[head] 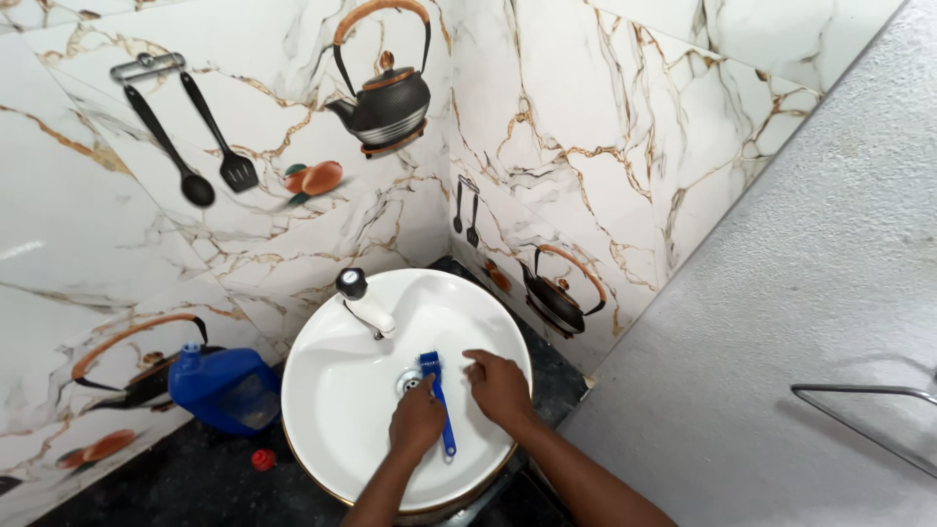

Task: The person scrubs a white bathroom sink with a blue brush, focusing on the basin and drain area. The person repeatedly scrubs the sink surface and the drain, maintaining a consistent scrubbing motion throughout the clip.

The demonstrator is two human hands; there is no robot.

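Scrubbing near the drain (pixel 409 382), the left hand (pixel 418 420) is closed around the blue brush (pixel 438 400), bristles low in the white basin (pixel 332 410). The right hand (pixel 498 387) rests open, fingers spread, beside it. Short strokes with firm pressure around the drain would likely work best.

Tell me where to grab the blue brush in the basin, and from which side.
Grip the blue brush by its long thin handle, near the free end toward the basin's front rim. Come from above: it lies flat, bristle head by the drain. The left hand sits at the handle; the right hand rests just beside it.
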